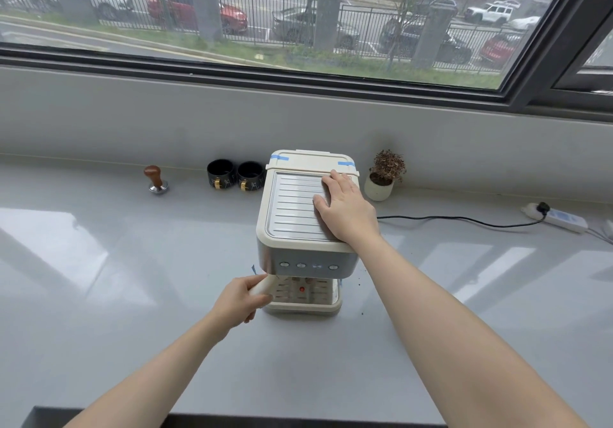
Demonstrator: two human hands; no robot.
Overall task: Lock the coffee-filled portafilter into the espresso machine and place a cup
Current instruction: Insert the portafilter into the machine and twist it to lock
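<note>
Portafilter handle (262,286): cream-coloured, angled out from under the front left corner of the espresso machine (306,215). Only the handle shows; the basket end is hidden beneath the machine's front panel, so whether it is seated cannot be told. Left hand (240,301) is wrapped around the handle, fingers closed on it.

Espresso machine: cream body, ribbed grey top plate, metal front band with a row of four small buttons. Blue tape strips at the two rear corners of the lid. Drip tray (306,296) below, slotted, with a small red dot at its middle; no cup on it. Right hand (345,208) lies flat, palm down, fingers spread, on the right part of the top plate, holding nothing.

Two black cups (236,175) with gold handles stand side by side, touching or nearly so, just left of the machine's rear. Tamper (156,179), wooden knob on metal base, upright, farther left and apart from them.

Surface: glossy pale grey counter (99,261) with window reflections; a few dark specks near the machine's right front. Small potted plant (383,177) just right of the machine. Black cable runs right to a white power strip (557,218).

Behind: grey sill, wide window (265,13), railing and parked cars outside.
</note>
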